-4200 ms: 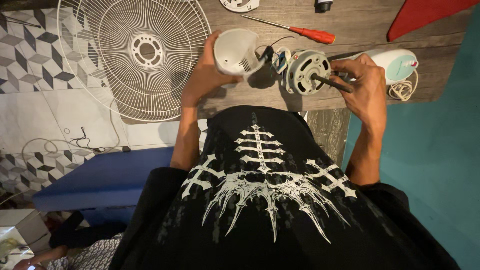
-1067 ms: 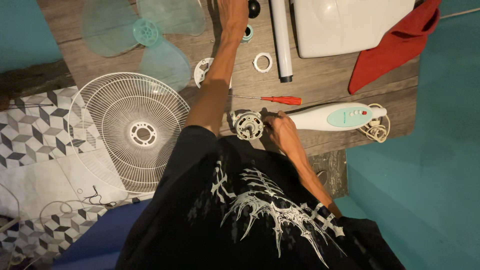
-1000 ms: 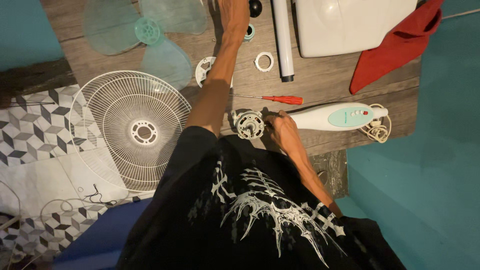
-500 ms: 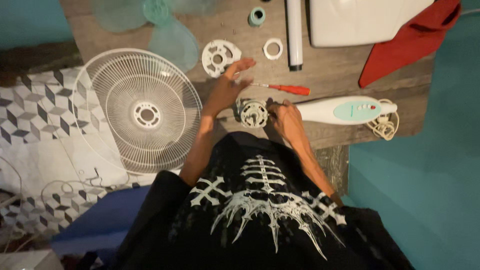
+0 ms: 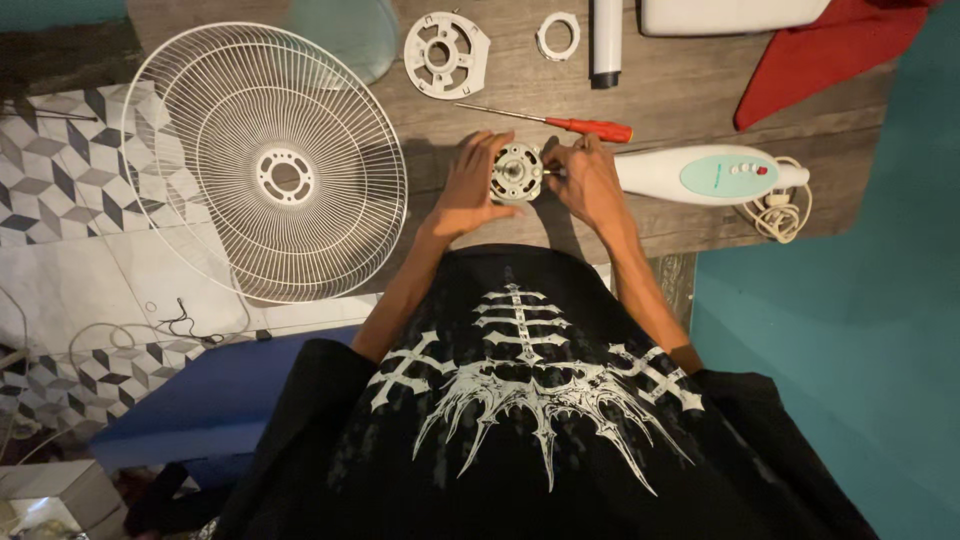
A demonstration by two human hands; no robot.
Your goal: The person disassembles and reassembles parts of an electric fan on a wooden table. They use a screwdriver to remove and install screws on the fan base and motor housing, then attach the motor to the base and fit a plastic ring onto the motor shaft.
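Motor: small round metal fan motor (image 5: 517, 172), on the wooden table (image 5: 680, 100) near its front edge, between both hands.
Left hand: left hand (image 5: 470, 190) cups the motor's left side, fingers curled against it.
Right hand: right hand (image 5: 590, 185) presses on the motor's right side, fingers bent around it.
Just behind: red-handled screwdriver (image 5: 560, 120), lying flat, apart from the hands.
Right: white fan body with a pale green control panel (image 5: 705, 175), close to the right hand; coiled cord (image 5: 780, 215) beyond.
Left: white wire fan guard (image 5: 270, 165), overhanging the table edge.
Far side: white round plastic plate (image 5: 446, 52), white ring (image 5: 558, 35), white tube (image 5: 606, 40), red cloth (image 5: 820, 55).
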